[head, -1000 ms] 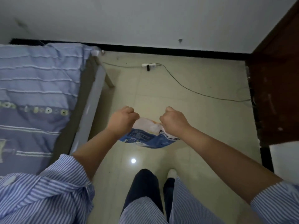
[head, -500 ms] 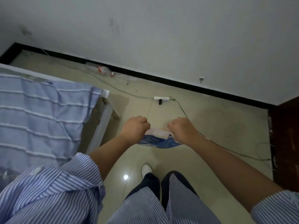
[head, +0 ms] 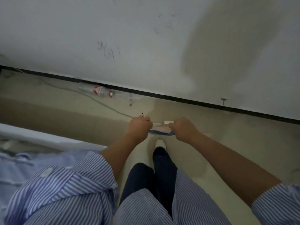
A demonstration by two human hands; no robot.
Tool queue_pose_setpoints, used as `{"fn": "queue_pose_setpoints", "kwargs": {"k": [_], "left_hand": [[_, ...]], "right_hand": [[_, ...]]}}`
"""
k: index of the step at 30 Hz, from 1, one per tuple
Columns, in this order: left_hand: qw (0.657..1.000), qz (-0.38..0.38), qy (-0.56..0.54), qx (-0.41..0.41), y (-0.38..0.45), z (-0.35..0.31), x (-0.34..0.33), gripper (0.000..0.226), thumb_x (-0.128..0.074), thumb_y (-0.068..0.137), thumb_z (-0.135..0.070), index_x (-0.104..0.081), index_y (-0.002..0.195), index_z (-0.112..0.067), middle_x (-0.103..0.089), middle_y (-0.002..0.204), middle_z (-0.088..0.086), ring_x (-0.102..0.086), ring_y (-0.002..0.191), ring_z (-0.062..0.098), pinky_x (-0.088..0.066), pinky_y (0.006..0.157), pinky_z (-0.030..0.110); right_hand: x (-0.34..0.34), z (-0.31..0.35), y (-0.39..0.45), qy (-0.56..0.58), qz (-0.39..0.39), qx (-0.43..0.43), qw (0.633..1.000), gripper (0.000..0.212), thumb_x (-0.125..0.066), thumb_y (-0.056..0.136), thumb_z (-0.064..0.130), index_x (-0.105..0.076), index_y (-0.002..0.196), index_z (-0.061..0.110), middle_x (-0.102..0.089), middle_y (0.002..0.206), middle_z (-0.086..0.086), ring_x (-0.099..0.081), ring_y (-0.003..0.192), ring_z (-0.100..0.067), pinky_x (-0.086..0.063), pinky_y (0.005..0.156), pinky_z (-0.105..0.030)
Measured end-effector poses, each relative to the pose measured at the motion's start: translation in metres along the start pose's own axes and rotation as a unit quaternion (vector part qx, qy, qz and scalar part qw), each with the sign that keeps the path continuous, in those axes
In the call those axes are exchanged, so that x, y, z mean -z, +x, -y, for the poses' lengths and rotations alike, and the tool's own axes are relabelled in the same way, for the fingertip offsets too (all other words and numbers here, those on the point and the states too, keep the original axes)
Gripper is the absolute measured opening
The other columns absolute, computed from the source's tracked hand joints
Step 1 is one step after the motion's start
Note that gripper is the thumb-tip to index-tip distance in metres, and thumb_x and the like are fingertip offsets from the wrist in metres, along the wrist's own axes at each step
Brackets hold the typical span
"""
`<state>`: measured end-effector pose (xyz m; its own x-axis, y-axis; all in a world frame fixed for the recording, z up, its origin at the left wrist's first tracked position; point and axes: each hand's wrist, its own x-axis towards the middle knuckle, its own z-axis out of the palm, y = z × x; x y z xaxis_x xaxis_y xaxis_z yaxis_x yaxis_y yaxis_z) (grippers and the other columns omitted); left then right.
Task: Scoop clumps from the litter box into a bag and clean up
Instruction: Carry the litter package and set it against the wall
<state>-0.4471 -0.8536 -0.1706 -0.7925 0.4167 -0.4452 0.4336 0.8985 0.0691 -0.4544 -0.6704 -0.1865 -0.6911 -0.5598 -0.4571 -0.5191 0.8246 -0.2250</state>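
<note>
A blue and white printed bag [head: 159, 130] hangs between my two hands in front of me, above the floor. My left hand [head: 139, 127] grips its left edge with curled fingers. My right hand [head: 183, 129] grips its right edge the same way. Only a narrow strip of the bag shows between the fists; the rest is hidden behind them. No litter box or scoop is in view.
A bed with a blue striped cover [head: 24, 161] fills the lower left. An empty plastic bottle [head: 97, 90] and a cable [head: 103, 103] lie on the floor by the black skirting [head: 178, 98]. A white wall [head: 146, 38] stands ahead. My foot [head: 159, 142] is below the bag.
The view has swung left and up as I walk toward the wall. The brown door on the right has left the view. Both hands keep gripping the bag, held closer together.
</note>
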Motion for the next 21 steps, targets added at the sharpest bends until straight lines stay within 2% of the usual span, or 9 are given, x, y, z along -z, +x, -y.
{"fn": "queue_pose_setpoints", "kwargs": {"k": [2, 4, 7, 10, 13, 16, 19, 20, 21], "left_hand": [[1.000, 0.020, -0.001, -0.001, 0.030, 0.024, -0.009, 0.025, -0.047, 0.091, -0.011, -0.063, 0.109, -0.016, -0.057, 0.112, 0.002, -0.052, 0.106, 0.021, -0.042, 0.079, 0.029], [0.999, 0.032, -0.021, -0.002, 0.059, 0.045, -0.020, 0.028, -0.042, 0.094, -0.013, -0.060, 0.116, -0.016, -0.053, 0.120, 0.002, -0.047, 0.115, 0.021, -0.039, 0.085, 0.028], [0.997, 0.047, -0.053, -0.022, 0.108, 0.074, -0.042, 0.028, -0.041, 0.094, -0.012, -0.058, 0.116, -0.013, -0.051, 0.120, 0.005, -0.045, 0.116, 0.022, -0.039, 0.084, 0.030], [0.994, 0.048, -0.094, -0.022, 0.153, 0.097, -0.068, 0.026, -0.040, 0.096, -0.011, -0.058, 0.115, -0.011, -0.051, 0.117, 0.006, -0.047, 0.112, 0.023, -0.042, 0.082, 0.031], [0.982, 0.061, -0.181, -0.007, 0.186, 0.113, -0.102, 0.029, -0.038, 0.099, -0.017, -0.060, 0.117, -0.010, -0.053, 0.118, 0.006, -0.051, 0.110, 0.021, -0.041, 0.083, 0.028], [0.963, 0.067, -0.260, 0.013, 0.205, 0.124, -0.122, 0.032, -0.037, 0.100, -0.019, -0.061, 0.118, -0.009, -0.055, 0.117, 0.009, -0.053, 0.107, 0.023, -0.041, 0.083, 0.029], [0.960, 0.051, -0.270, 0.045, 0.224, 0.137, -0.131, 0.031, -0.039, 0.099, -0.018, -0.063, 0.116, -0.007, -0.059, 0.118, 0.012, -0.054, 0.108, 0.026, -0.040, 0.085, 0.030], [0.960, 0.047, -0.269, 0.053, 0.231, 0.142, -0.131, 0.031, -0.039, 0.099, -0.017, -0.063, 0.115, -0.007, -0.059, 0.118, 0.012, -0.054, 0.108, 0.026, -0.040, 0.085, 0.031], [0.963, 0.043, -0.260, 0.054, 0.239, 0.147, -0.131, 0.031, -0.039, 0.098, -0.017, -0.064, 0.114, -0.006, -0.059, 0.117, 0.012, -0.053, 0.108, 0.026, -0.040, 0.084, 0.031]], "right_hand": [[-0.002, -0.016, 0.034, -0.009, 0.019, -0.039, 0.999, 0.027, -0.054, 0.081, -0.001, -0.059, 0.108, 0.002, -0.062, 0.105, -0.019, -0.062, 0.094, -0.029, -0.045, 0.071, -0.030], [0.001, -0.026, 0.065, 0.043, 0.021, -0.050, 0.998, 0.027, -0.070, 0.060, -0.008, -0.063, 0.087, -0.004, -0.066, 0.081, -0.022, -0.066, 0.068, -0.030, -0.043, 0.053, -0.025], [-0.029, -0.056, 0.119, 0.081, -0.004, -0.071, 0.994, 0.044, -0.081, 0.022, -0.009, -0.057, 0.056, 0.004, -0.056, 0.047, -0.012, -0.052, 0.033, -0.024, -0.033, 0.031, -0.018], [-0.044, -0.071, 0.159, 0.048, -0.027, -0.077, 0.995, 0.035, -0.072, 0.031, -0.013, -0.055, 0.054, 0.005, -0.053, 0.045, -0.011, -0.050, 0.034, -0.023, -0.030, 0.031, -0.022], [-0.061, -0.089, 0.188, 0.031, -0.014, -0.073, 0.997, 0.028, -0.067, 0.043, -0.022, -0.058, 0.063, -0.005, -0.057, 0.055, -0.021, -0.056, 0.045, -0.033, -0.042, 0.038, -0.030], [-0.083, -0.108, 0.213, 0.085, 0.021, -0.039, 0.995, 0.041, -0.078, 0.026, -0.019, -0.056, 0.058, -0.003, -0.052, 0.045, -0.017, -0.050, 0.033, -0.025, -0.029, 0.033, -0.014], [-0.076, -0.111, 0.245, 0.070, -0.010, -0.020, 0.997, 0.022, -0.077, 0.060, 0.008, -0.058, 0.055, -0.002, -0.055, 0.047, -0.017, -0.046, 0.036, -0.019, -0.014, 0.038, -0.008], [-0.070, -0.111, 0.256, 0.049, 0.020, -0.022, 0.998, 0.025, -0.066, 0.076, 0.018, -0.062, 0.066, -0.005, -0.060, 0.059, -0.020, -0.055, 0.050, -0.023, -0.025, 0.039, -0.017], [-0.072, -0.114, 0.267, 0.034, 0.028, -0.039, 0.998, 0.029, -0.057, 0.086, 0.023, -0.064, 0.084, -0.006, -0.063, 0.079, -0.022, -0.060, 0.072, -0.028, -0.039, 0.054, -0.028]]}}
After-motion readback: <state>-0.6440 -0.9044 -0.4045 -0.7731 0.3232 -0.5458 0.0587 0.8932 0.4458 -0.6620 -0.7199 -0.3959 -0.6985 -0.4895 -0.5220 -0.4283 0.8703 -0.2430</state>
